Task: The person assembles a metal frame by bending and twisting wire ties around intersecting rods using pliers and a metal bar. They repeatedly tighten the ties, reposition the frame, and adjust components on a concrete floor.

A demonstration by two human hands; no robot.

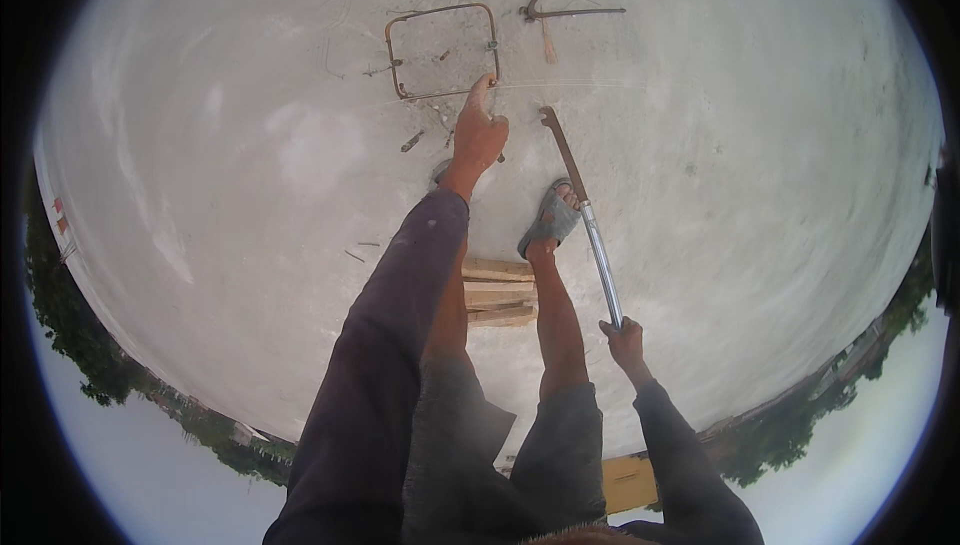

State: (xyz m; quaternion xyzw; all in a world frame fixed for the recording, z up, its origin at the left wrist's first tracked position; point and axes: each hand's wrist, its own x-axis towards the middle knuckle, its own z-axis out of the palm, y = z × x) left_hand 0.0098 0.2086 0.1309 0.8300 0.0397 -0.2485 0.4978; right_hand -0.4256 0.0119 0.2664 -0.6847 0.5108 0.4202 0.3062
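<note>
My left hand [481, 136] reaches forward with its index finger stretched to the near right corner of a rectangular bent steel rod frame [441, 11]. The fingertip touches or nearly touches that corner; the other fingers look curled and are partly hidden. In my right hand [627, 345] is the lower end of a long rod-bending wrench [598, 253]. Its handle is a shiny metal pipe, its far part a flat rusty bar with a notched hook. The hook lies apart from the frame, to the right of my left hand.
Pincers [534, 14] with spread handles lie beyond the frame. Short dark metal pieces [412, 142] and thin wire bits [355, 256] are scattered on the concrete floor [760, 165]. Wooden boards [500, 295] lie between my legs, with a sandalled foot [552, 217] ahead. Something yellow [629, 485] is behind.
</note>
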